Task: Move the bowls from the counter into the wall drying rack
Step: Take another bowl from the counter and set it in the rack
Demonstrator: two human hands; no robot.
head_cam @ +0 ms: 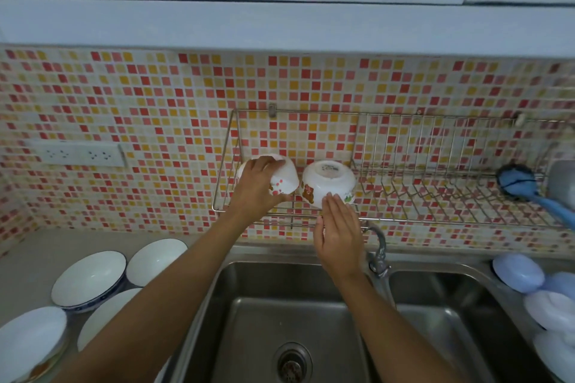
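Down to the left of my left hand [255, 185], four white bowls sit on the table [28, 261], all upright and with nothing in them that I can see: a blue-rimmed bowl [88, 280], another bowl [155, 260] just behind it, a third bowl [29, 339] at the near left edge, and a fourth bowl [102, 317] partly hidden under my left forearm.

My left hand is up at the left end of the wall drying rack [389, 193], fingers curled around a small white bowl with pink flowers [281, 179]. I grip it by its side; it is tipped with its mouth facing away and down, just over the rack's wires. I cannot tell whether it already rests on them.

Just to the right of that hand, touching distance from the first bowl, a second white bowl with a bear print [328, 183] sits upside down in the rack. My right hand [337, 235] is below it, fingers straight and together, their tips touching the bowl's near side, gripping nothing.

Beneath both hands lies the steel sink [249, 320], its basin bare. Far to the right of my right hand, a blue brush [529, 190] lies in the rack's right end.
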